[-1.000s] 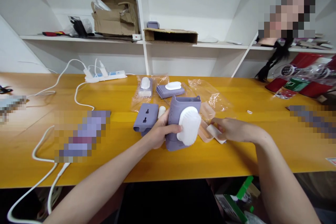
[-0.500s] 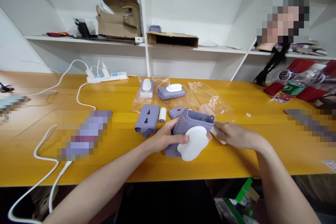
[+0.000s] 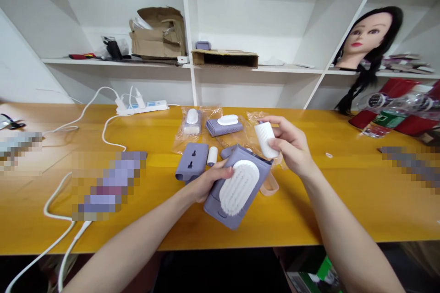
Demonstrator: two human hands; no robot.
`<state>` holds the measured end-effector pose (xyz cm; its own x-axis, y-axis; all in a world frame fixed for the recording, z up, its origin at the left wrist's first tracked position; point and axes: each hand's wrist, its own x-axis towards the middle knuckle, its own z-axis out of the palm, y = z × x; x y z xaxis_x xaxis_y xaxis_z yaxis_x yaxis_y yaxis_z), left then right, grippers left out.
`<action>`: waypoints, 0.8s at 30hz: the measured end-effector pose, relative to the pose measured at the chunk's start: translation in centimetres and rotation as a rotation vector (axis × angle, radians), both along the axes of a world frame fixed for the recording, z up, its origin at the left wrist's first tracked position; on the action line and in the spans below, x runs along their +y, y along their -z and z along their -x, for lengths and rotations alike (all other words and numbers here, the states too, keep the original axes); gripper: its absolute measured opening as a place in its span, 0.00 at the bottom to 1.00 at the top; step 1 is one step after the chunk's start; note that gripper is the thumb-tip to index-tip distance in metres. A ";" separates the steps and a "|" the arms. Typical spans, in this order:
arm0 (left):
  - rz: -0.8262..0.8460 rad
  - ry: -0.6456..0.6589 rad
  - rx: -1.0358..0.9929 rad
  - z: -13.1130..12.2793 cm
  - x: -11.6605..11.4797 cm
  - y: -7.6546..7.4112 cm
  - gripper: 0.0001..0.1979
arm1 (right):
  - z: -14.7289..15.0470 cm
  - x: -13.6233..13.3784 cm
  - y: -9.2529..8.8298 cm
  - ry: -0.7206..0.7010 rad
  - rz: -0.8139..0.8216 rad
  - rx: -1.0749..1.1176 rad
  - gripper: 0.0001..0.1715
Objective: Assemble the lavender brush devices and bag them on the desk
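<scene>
My left hand (image 3: 206,184) grips a purple box-shaped housing (image 3: 215,206) by its left side, thumb on top. A white oval brush (image 3: 239,187) with bristles sits on the housing's upward face. Between the thumb and fingers of my right hand (image 3: 291,143) is a white ribbed roller (image 3: 265,139), just above the housing's far end. Left of the housing lie a purple slotted case (image 3: 193,160) and a small white cylinder (image 3: 212,156). A translucent pinkish plastic part (image 3: 270,185) rests on the table, partly behind the housing.
Behind, two purple units with white brushes (image 3: 225,124) lie on clear plastic film. A power strip (image 3: 147,107) with cables is at the back left. To the right are a bottle (image 3: 383,121) and, on the shelf, a mannequin head (image 3: 369,36). A blurred-out flat object (image 3: 110,183) lies left.
My right hand has lifted from the table beside the housing and now holds the white ribbed roller up. My left hand has tilted the housing, so its brush face shows more fully.
</scene>
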<state>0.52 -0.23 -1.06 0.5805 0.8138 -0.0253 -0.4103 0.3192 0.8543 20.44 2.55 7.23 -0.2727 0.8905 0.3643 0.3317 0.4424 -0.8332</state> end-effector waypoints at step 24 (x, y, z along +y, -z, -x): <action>-0.026 0.024 0.065 0.3 0.0 -0.2 0.34 | -0.3 0.6 1.5 -0.349 -0.066 0.163 0.19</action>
